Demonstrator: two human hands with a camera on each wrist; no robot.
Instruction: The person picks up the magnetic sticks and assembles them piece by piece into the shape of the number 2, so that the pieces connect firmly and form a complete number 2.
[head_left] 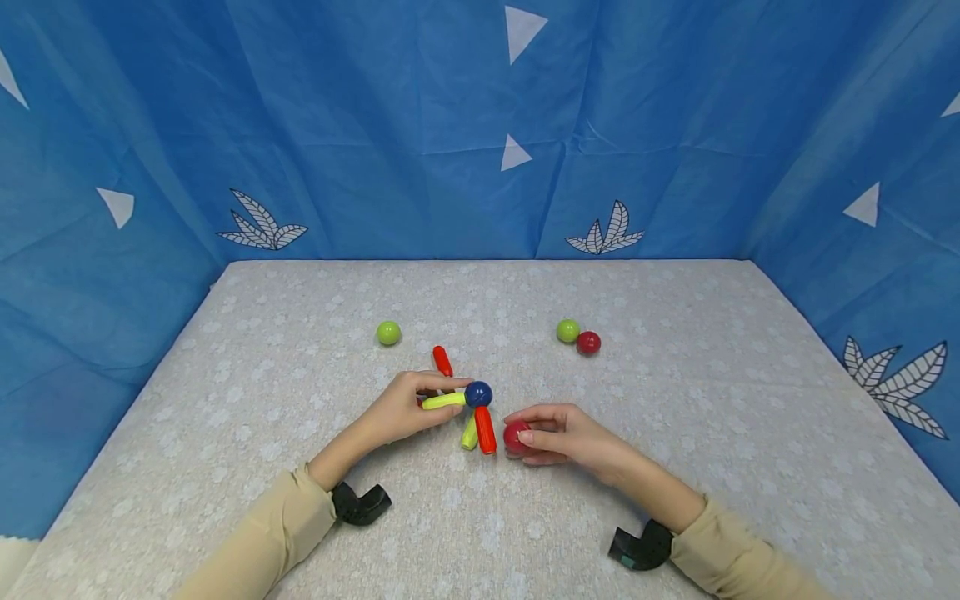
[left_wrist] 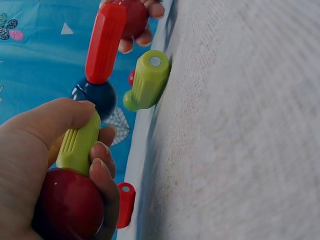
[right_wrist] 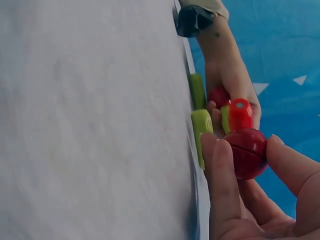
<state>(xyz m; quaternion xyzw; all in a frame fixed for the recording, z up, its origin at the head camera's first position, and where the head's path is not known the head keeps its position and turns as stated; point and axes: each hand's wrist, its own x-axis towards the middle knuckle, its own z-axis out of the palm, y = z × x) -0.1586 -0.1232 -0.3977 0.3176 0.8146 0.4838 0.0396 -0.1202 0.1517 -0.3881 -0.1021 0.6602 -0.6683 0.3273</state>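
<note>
My left hand (head_left: pixel 420 406) grips a ribbed yellow-green rod (head_left: pixel 444 401) between thumb and fingers. That rod runs from a dark blue ball (head_left: pixel 478 393) to a red ball (left_wrist: pixel 68 204) by the palm, mostly covered in the head view. From the blue ball a ribbed red rod (head_left: pixel 486 431) sticks out toward the near side, its far end free. My right hand (head_left: pixel 564 433) pinches another red ball (right_wrist: pixel 246 153) by thumb and fingertips, close beside that free end. A seam line crosses this ball in the right wrist view.
A loose yellow-green rod (head_left: pixel 469 434) lies below the held pieces, with another green rod (right_wrist: pixel 197 90) near the left hand. Beyond that hand lies a red rod (head_left: pixel 442 361). Farther back are a green ball (head_left: pixel 388 333) and, at right, a green ball (head_left: pixel 567 331) beside a red one (head_left: pixel 588 342).
</note>
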